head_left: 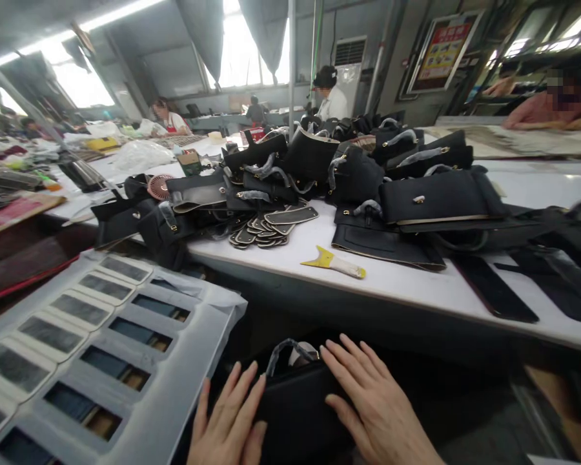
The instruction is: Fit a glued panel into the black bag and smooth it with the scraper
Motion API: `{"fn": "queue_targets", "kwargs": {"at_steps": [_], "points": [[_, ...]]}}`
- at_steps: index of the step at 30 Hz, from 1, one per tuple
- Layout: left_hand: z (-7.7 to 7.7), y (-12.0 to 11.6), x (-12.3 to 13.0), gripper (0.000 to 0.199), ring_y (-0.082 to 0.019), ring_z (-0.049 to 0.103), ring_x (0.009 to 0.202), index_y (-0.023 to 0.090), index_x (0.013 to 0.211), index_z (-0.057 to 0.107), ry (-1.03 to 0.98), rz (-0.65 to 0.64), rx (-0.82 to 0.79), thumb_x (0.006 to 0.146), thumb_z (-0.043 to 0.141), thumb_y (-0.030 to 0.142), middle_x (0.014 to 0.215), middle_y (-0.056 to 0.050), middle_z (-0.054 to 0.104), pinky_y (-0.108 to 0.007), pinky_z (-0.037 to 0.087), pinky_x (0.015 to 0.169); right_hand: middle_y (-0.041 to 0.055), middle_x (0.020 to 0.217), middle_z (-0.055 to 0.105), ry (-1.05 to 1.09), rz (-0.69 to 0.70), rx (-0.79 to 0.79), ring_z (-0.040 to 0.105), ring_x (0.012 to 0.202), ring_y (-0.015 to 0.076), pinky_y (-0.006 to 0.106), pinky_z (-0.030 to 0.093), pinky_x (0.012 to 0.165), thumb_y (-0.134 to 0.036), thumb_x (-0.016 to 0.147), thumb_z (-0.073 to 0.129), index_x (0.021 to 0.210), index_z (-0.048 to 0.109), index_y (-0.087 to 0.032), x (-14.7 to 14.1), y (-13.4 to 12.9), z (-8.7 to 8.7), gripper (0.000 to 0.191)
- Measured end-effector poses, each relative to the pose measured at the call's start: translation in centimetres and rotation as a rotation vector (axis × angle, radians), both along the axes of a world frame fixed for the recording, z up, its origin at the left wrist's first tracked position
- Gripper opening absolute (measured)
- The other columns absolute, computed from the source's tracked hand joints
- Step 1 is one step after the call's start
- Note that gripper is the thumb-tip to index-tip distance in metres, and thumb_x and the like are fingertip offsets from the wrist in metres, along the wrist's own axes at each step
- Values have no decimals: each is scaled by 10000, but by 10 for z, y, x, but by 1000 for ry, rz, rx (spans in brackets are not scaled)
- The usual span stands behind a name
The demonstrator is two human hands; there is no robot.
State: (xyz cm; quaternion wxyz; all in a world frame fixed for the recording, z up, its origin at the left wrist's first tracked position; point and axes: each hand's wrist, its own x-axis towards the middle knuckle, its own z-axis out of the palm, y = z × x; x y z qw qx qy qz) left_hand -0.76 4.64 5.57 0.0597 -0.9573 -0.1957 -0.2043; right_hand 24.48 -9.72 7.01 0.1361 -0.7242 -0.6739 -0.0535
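Note:
A black handbag piece (300,413) lies low in front of me, below the table edge, with a plastic-wrapped handle (281,349) at its far side. My left hand (230,413) rests on its left part, fingers stretched out and slightly spread. On its right part lies my right hand (368,394), also with extended fingers and the thumb apart. Neither hand grips anything. The bag's lower part runs out of the picture, and dark surroundings hide its outline.
On the white table (271,258) lie a heap of black bags (314,161), several flat black pieces with pale edges (271,226), a yellow-ended tool (334,261) and a dark phone (494,287). A grey slotted tray (174,361) stands at left. People sit farther back.

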Motion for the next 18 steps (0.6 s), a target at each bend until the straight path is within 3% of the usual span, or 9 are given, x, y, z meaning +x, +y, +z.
{"fn": "queue_targets", "kwargs": {"at_steps": [2, 4, 10, 15, 18], "points": [[9, -7, 21, 539, -224, 477, 1326, 189, 1429, 442, 25, -49, 85, 898, 515, 240, 1403, -41, 571, -455, -12, 1228, 29, 1514, 406, -35, 98, -75, 429, 1350, 316, 501, 416, 1068, -285, 897, 611, 1499, 339, -222, -11, 13, 2, 663], [8, -13, 35, 483, -228, 498, 1282, 172, 1342, 539, 27, -52, 130, 866, 512, 252, 1374, -39, 599, -457, -26, 1221, 49, 1527, 369, -47, 182, -136, 429, 1349, 328, 507, 433, 1057, -306, 868, 658, 1509, 311, -219, -20, 20, -1, 735], [-3, -25, 41, 554, -171, 497, 1259, 211, 1321, 550, 0, 51, 22, 769, 512, 184, 1378, 23, 596, -352, 16, 1197, 110, 1534, 328, -114, 258, -135, 423, 1354, 326, 490, 450, 1037, -313, 874, 652, 1521, 275, -194, -27, 25, -13, 758], [15, -26, 40, 509, -160, 592, 1168, 247, 1357, 513, 79, 89, -163, 849, 545, 270, 1372, 55, 599, -334, 338, 1060, 132, 1461, 453, -139, 318, -129, 515, 1280, 323, 485, 444, 1027, -333, 858, 676, 1468, 384, -147, -22, 34, -9, 701], [26, -20, 28, 606, -214, 526, 1278, 266, 1441, 408, 175, 73, -284, 869, 590, 352, 1475, 30, 489, -415, 378, 1091, 121, 1453, 458, -173, 404, -106, 550, 1242, 333, 507, 450, 998, -448, 836, 700, 1486, 356, -158, -8, 34, -4, 791]]}}
